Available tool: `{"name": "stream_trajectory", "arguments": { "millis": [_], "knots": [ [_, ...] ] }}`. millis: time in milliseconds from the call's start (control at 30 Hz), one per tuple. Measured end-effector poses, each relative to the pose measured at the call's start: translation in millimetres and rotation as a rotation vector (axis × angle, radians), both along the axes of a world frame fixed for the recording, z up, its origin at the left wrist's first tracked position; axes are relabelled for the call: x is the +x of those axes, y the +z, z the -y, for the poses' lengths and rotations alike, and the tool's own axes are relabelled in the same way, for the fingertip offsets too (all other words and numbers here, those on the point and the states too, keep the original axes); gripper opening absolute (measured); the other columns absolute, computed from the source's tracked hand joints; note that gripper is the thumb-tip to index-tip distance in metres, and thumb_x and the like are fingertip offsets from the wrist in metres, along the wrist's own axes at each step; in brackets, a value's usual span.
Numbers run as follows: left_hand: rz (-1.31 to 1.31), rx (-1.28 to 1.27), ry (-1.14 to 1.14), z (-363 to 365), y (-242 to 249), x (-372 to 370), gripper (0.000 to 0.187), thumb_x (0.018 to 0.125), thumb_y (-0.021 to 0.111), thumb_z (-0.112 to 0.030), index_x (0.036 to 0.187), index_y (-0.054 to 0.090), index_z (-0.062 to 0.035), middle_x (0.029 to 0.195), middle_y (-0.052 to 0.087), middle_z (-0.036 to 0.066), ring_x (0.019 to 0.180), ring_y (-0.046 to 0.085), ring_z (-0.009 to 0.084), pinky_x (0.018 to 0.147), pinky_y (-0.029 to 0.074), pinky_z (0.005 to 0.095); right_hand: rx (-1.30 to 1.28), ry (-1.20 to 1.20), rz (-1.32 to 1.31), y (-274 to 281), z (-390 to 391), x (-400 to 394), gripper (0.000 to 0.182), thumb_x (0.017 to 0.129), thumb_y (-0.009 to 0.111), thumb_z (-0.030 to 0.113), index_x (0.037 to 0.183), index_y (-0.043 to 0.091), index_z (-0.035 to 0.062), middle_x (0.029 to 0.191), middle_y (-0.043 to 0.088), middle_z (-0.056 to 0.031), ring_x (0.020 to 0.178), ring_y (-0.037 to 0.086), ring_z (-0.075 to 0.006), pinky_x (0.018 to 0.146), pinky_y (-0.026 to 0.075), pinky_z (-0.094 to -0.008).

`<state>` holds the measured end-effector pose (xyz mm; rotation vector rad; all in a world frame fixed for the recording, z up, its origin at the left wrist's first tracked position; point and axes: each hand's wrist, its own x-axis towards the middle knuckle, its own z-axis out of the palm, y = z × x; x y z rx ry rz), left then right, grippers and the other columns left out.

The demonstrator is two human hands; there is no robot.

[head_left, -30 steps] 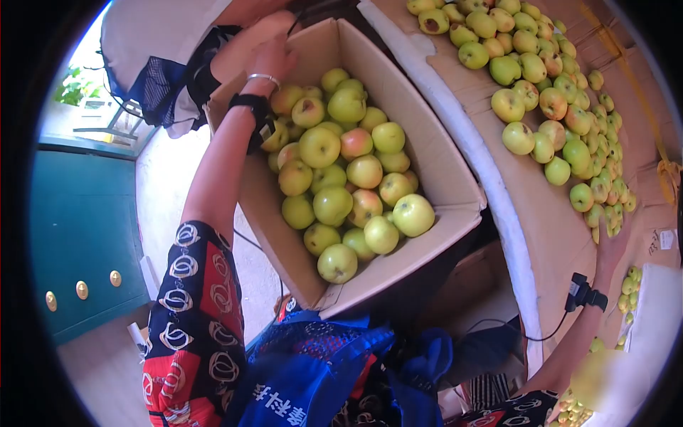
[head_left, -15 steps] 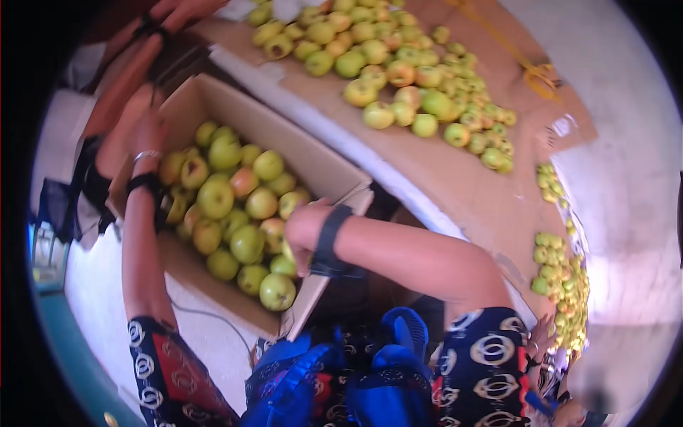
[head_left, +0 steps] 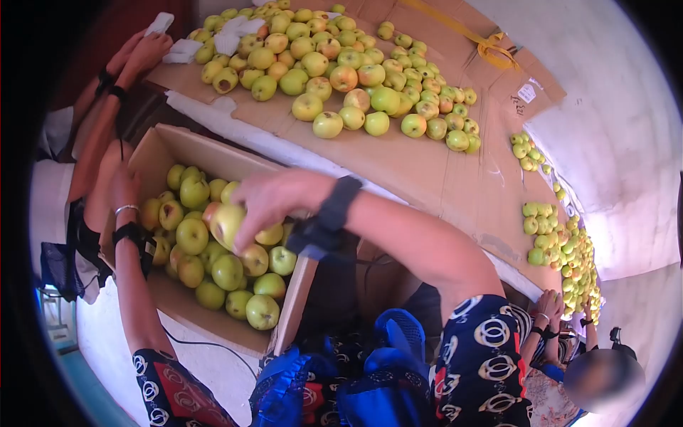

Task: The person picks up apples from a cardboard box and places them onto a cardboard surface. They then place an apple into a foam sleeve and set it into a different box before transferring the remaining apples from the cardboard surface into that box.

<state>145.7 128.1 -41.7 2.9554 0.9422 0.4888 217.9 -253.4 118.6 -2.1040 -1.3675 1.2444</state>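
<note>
A cardboard box [head_left: 295, 299] full of green-yellow apples, some blushed red, stands below me, tilted in view. My right hand [head_left: 274, 199] is over the apples in it, its fingers closed around a pale yellow apple [head_left: 227, 225]. Beneath that hand lie other apples [head_left: 228, 271], several with brown spots. At the box's left end, my left hand [head_left: 124, 186] grips the rim; its fingertips are partly hidden. Both of my wrists wear dark bands.
A cardboard-covered table [head_left: 455, 185] carries a large heap of apples [head_left: 313, 64], with a yellow strap [head_left: 491, 50] behind. Another person's hands [head_left: 146, 53] are at upper left, near a white object [head_left: 160, 23]. Other people's hands [head_left: 548, 306] are by apples [head_left: 576, 263] at right.
My right hand has moved up and left from the box's right side and now holds an apple above the others. The view has shifted, showing more of the table's far end and another person at lower right.
</note>
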Motion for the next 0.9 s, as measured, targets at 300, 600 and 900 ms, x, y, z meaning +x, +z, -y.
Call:
{"name": "stream_trajectory", "arguments": {
  "millis": [300,600,900],
  "knots": [
    [0.057,0.037,-0.001,-1,-1,0,0.047,0.077,0.056,-0.03,0.119,0.049,-0.0088,0.1,0.059,0.021,0.092,0.057,0.0356,0.077,0.045,0.0446,0.067,-0.791,0.715,38,264,82,0.065,0.06,0.073,0.04,0.111,0.053,0.0035,0.098,0.055,-0.0153,0.094,0.053,-0.0269,0.084,0.042,-0.0339],
    [-0.017,-0.013,-0.002,-41,-26,-9,0.041,0.077,0.056,-0.028,0.11,0.054,-0.0034,0.093,0.062,0.02,0.088,0.058,0.0349,0.076,0.046,0.0419,-0.284,-0.883,0.926,-82,425,138,0.076,0.054,0.074,0.044,0.119,0.051,0.0114,0.123,0.041,-0.0259,0.117,0.038,-0.0404,0.099,0.032,-0.0429],
    [-0.034,0.121,0.217,59,45,-2,0.043,0.071,0.06,-0.034,0.105,0.056,-0.0076,0.09,0.063,0.017,0.086,0.06,0.0325,0.076,0.047,0.0426,-0.1,-0.848,0.967,-122,453,238,0.073,0.058,0.075,0.03,0.12,0.046,0.0055,0.127,0.036,-0.0238,0.117,0.037,-0.0366,0.098,0.032,-0.0414]
  ]
}}
